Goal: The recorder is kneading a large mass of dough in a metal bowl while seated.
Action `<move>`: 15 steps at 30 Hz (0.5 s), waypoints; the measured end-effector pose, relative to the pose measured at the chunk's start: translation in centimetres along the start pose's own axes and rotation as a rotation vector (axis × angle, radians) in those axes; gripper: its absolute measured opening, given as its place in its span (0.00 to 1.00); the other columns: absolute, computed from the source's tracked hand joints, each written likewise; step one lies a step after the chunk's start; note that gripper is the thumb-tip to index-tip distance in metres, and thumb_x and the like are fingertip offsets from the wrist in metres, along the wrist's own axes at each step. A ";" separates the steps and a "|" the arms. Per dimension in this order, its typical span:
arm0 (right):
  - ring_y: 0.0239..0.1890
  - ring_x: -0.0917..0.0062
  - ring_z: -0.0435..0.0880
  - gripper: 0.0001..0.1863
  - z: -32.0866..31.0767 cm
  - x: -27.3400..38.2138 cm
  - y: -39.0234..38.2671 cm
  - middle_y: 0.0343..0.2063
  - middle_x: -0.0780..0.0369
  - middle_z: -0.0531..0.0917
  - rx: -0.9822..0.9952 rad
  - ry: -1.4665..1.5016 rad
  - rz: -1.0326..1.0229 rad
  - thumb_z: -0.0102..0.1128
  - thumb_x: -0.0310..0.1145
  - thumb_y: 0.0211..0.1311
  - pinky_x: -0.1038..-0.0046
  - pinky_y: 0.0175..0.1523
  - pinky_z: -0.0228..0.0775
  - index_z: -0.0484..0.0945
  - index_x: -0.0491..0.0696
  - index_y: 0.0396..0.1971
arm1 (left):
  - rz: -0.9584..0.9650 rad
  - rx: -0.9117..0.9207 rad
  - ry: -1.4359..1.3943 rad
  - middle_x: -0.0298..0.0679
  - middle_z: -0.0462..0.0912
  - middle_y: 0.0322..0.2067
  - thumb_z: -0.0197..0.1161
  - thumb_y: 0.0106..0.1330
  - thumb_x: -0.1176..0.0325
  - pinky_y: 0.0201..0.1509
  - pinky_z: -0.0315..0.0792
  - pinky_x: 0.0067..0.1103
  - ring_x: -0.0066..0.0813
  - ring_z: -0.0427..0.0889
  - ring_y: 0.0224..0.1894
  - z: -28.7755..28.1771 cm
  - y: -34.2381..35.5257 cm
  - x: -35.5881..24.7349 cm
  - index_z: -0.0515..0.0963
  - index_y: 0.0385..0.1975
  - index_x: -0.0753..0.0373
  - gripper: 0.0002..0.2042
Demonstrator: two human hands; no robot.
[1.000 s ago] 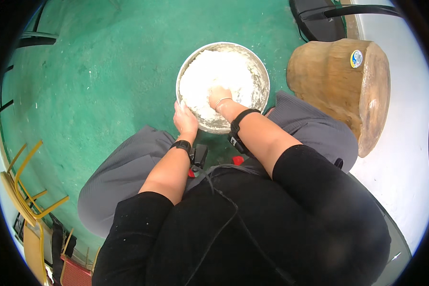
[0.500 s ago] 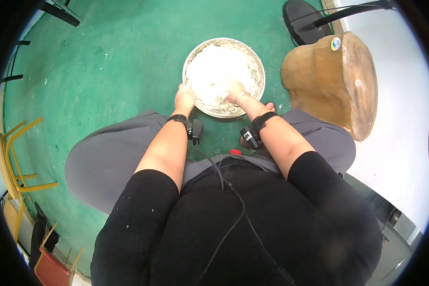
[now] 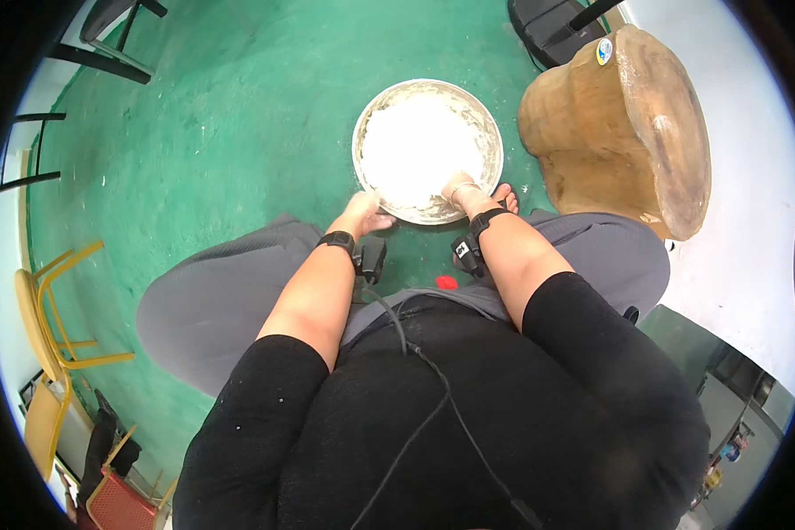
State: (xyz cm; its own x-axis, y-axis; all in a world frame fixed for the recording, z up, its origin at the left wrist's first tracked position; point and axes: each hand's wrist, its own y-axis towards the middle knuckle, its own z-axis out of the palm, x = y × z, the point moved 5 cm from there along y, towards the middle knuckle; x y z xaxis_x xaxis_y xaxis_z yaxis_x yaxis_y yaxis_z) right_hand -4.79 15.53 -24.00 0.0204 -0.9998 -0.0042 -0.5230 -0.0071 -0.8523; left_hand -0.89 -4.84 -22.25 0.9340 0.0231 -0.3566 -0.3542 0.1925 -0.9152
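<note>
A wide metal bowl (image 3: 362,150) of white flour-like material (image 3: 415,141) rests on the green floor between my bent legs, with pale residue on its inner wall. My left hand (image 3: 367,212) is at the lower-left rim, fingers closed on it. My right hand (image 3: 459,190) is pushed into the white material at the lower right, its fingers buried. Black devices with straps sit on both wrists, and a cable runs from the left one (image 3: 371,261). Bare toes (image 3: 506,199) show just outside the bowl at the right, and a small red item (image 3: 446,282) lies below it.
A carved wooden stump (image 3: 592,124) stands close on the right beside a white wall (image 3: 746,168) and a black base (image 3: 548,26). Yellow metal chairs (image 3: 49,322) and a red seat (image 3: 115,499) line the left. Dark chair legs (image 3: 106,62) show at the upper left.
The bowl and both hands sit farther right in view. My right hand has moved from nearer the middle of the white material toward the lower-right rim. My left hand stays at the rim.
</note>
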 end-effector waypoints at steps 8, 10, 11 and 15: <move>0.46 0.70 0.73 0.20 3.0 -3.4 5.7 0.42 0.58 0.76 -0.145 -0.132 -0.028 0.50 0.45 0.49 0.75 0.52 0.62 0.76 0.49 0.39 | 0.242 -0.083 0.077 0.42 0.73 0.42 0.44 0.54 0.75 0.46 0.68 0.34 0.37 0.73 0.44 2.8 -0.7 -8.7 0.63 0.49 0.61 0.20; 0.46 0.71 0.74 0.20 2.6 -3.2 5.4 0.41 0.58 0.76 -0.212 0.040 0.052 0.50 0.43 0.49 0.74 0.51 0.63 0.76 0.49 0.39 | 0.643 -0.328 0.099 0.45 0.73 0.43 0.44 0.55 0.73 0.50 0.65 0.28 0.34 0.72 0.45 0.6 1.0 -11.2 0.67 0.47 0.60 0.17; 0.45 0.72 0.74 0.19 2.5 -4.1 5.1 0.40 0.57 0.77 -0.274 0.211 0.152 0.50 0.42 0.49 0.72 0.50 0.64 0.76 0.48 0.39 | 0.693 -0.372 0.175 0.49 0.73 0.42 0.45 0.58 0.69 0.49 0.64 0.27 0.38 0.72 0.45 0.9 1.4 -11.8 0.71 0.42 0.61 0.14; 0.42 0.70 0.75 0.18 1.4 -5.3 3.9 0.38 0.57 0.77 -0.368 0.365 0.172 0.50 0.42 0.49 0.72 0.48 0.65 0.76 0.48 0.37 | 0.827 -0.513 0.899 0.50 0.73 0.41 0.46 0.60 0.62 0.48 0.64 0.32 0.46 0.71 0.45 0.9 1.9 -14.2 0.71 0.42 0.60 0.14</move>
State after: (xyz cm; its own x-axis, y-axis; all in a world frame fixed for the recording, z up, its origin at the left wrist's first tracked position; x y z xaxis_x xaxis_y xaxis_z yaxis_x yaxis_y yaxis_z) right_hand -5.75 20.87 -27.98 -0.3542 -0.9286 0.1102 -0.7579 0.2161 -0.6155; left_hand -14.83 -3.94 -18.78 0.1489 -0.7387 -0.6574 -0.9633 0.0417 -0.2651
